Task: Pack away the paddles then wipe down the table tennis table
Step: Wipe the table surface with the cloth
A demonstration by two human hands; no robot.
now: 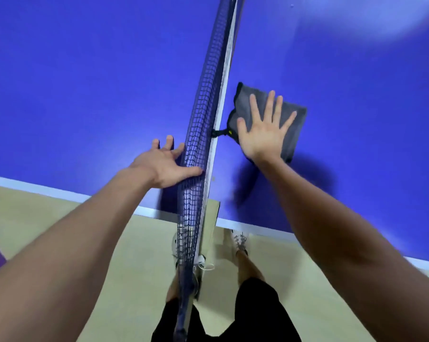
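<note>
The folded grey microfibre cloth [296, 134] lies on the right half of the blue table tennis table [85, 82], just to the right of the dark blue mesh net [206, 95]. Its near-left corner is close to the black net clamp [223, 132].

The right hand [264, 134] lies flat on top of the cloth with fingers straight and fanned, pointing to the far side. It presses the cloth rather than pinching it. The left hand [164, 166] is on the other side of the net. Its fingers are spread towards the left half of the table and its thumb lies against the mesh near the top band. It grips nothing that can be seen.

The net runs from near to far between the two hands, so the cloth belongs wholly to the right hand. The left hand could reach it only over the net.

The cloth is a skewed rectangle, its long side slanting from near right to far left. Bare table stretches away to the far right of it, so the next wiping stroke probably heads that way. No paddles are in view, so they are probably packed away and the wipe-down is under way.
</note>
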